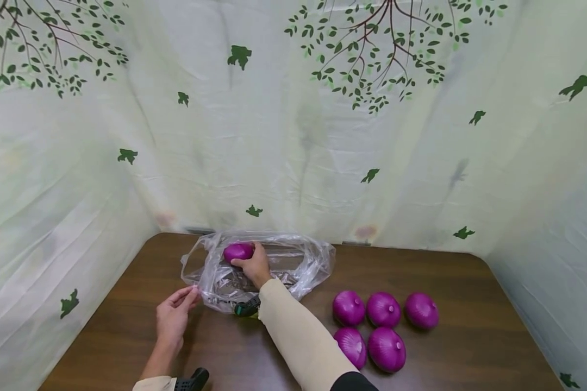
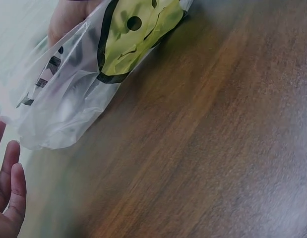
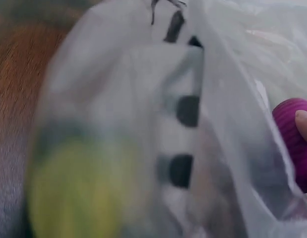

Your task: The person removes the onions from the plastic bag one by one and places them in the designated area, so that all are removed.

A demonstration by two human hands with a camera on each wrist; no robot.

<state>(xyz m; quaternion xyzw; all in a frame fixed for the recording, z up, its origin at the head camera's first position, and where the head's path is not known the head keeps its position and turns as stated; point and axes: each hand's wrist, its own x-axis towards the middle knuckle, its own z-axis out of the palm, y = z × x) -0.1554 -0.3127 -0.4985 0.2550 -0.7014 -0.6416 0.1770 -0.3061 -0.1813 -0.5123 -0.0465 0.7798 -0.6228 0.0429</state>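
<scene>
My right hand [image 1: 255,267] grips a purple onion [image 1: 238,252] inside the mouth of a clear plastic bag [image 1: 318,266]. In the right wrist view, the ridged onion [image 3: 293,139] and a fingertip show at the right edge behind the bag's film. My left hand [image 1: 173,317] pinches the bag's near left edge between thumb and fingertips. Black and yellow print [image 2: 143,39] marks the bag in the left wrist view, where the left hand's fingers [image 2: 17,188] show at the left edge.
Several more purple onions [image 1: 383,309] stand in two rows on the brown wooden table [image 1: 469,336], right of my right forearm. A pale cloth with leaf prints [image 1: 274,136] hangs behind the table and along both sides.
</scene>
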